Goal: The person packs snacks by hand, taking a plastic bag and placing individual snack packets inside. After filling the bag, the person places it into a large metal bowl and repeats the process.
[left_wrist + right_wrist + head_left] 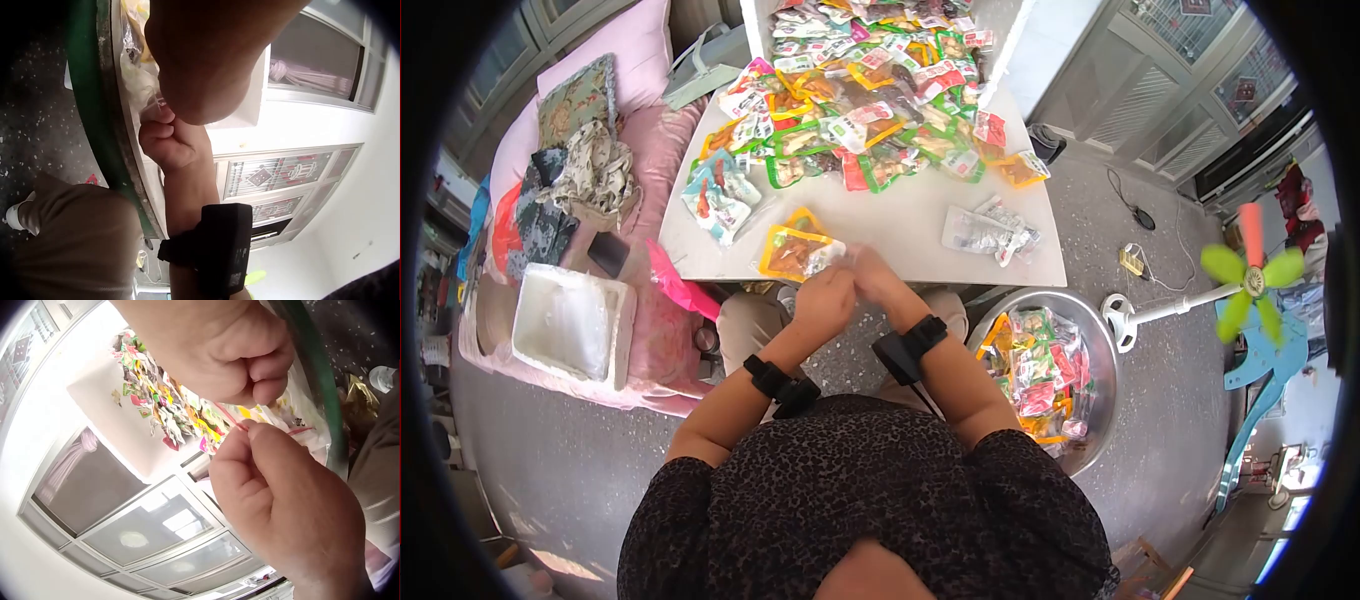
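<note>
Both hands meet at the near edge of the white table (690, 255). My left hand (825, 303) pinches the edge of a clear plastic bag (315, 428) between thumb and forefinger, where a thin red strip (228, 414) runs. Right beside it, my right hand (876, 277) has curled fingers and pinches the same bag's edge, seen as whitish film in the left wrist view. Yellow-edged food packets (795, 252) lie just beyond the left hand, overlapping the bag. The left hand's fingertips are hidden in the left wrist view.
A big heap of food packets (880, 110) covers the table's back. A blue-white printed bag (718, 198) lies left, clear-silver packets (990, 232) right. On the floor, a metal basin (1108, 400) holds more packets. A white foam box (575, 325) sits on the pink-covered seat.
</note>
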Demonstrator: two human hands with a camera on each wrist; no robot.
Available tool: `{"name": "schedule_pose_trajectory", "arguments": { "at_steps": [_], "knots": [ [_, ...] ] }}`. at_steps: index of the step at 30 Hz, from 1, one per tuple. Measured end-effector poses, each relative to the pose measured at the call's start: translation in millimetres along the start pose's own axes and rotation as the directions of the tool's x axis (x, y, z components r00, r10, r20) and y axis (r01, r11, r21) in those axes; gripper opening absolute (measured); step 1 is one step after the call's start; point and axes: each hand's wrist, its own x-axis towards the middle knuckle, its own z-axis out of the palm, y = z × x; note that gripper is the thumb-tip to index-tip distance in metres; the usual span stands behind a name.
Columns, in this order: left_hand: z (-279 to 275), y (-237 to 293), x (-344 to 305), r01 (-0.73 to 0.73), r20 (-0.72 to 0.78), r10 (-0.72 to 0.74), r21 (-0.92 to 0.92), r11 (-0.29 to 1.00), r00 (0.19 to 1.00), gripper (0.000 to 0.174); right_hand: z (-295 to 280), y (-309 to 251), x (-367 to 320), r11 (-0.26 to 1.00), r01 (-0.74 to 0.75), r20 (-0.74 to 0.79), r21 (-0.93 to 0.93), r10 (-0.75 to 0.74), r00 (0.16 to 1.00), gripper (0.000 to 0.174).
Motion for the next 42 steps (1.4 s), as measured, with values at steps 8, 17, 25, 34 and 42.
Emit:
{"name": "schedule_pose_trajectory", "arguments": {
  "at_steps": [8,17,25,34,42],
  "knots": [
    [8.7,-16.0,1.0,0.017,-0.037,-0.017,-0.006,1.000,0.999,0.008,-73.8,-94.2,-60.5,0.964,-0.051,0.047,-0.259,0.065,0.997,0.013],
    [27.4,-25.9,2.0,0.014,-0.014,-0.016,-0.097,0.995,1.000,0.007,-364.9,-115.4,14.7,0.794,-0.058,-0.747,-0.605,-0.540,0.388,0.011],
    [29.2,-32.8,9.8,-0.024,0.005,0.025,-0.114,0.993,1.000,0.009,-424.7,-132.8,34.7,0.630,-0.377,-0.720,-0.678,-0.673,0.169,0.042],
    [31.4,-39.0,13.8,-0.016,0.076,0.021,-0.077,0.997,0.997,0.013,-445.4,-142.2,58.5,0.620,-0.334,-0.702,-0.710,-0.584,0.407,0.057],
    [32.2,-38.4,13.4,-0.040,0.030,0.042,-0.079,0.996,0.999,0.010,-424.2,-153.6,32.3,0.528,-0.441,-0.669,-0.726,-0.392,0.632,0.038]
  ]
}}
